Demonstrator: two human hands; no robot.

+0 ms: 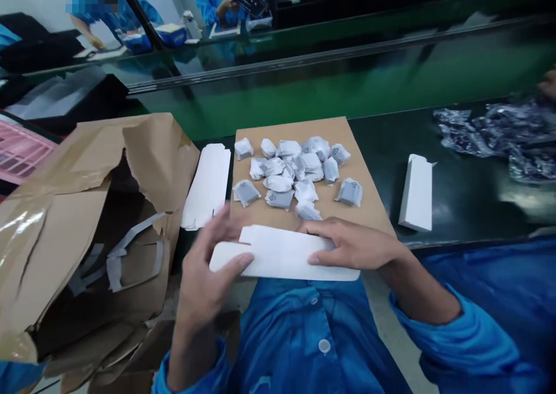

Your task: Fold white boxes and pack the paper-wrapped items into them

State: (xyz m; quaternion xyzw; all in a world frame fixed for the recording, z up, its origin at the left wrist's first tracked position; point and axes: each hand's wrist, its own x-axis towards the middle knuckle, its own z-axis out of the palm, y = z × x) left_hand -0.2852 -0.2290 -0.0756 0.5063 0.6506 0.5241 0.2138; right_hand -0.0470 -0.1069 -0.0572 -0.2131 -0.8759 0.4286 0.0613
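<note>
A white carton (282, 254), long and folded flat or nearly so, is held level between my hands above the near edge of a cardboard sheet (365, 205). My left hand (208, 266) grips its left end, thumb on the near face and fingers behind, partly blurred. At the right end, my right hand (347, 243) clasps the carton with the thumb in front. Several small white-wrapped packets (299, 165) lie in a loose cluster on the sheet. Left of them is a stack of flat white cartons (208, 185).
An open, torn cardboard box (143, 133) with paper strips inside stands at left. A formed white box (417, 194) stands on the dark table at right, before clear plastic bags (499, 133). Co-workers in blue (223, 0) work beyond the green barrier (282, 92).
</note>
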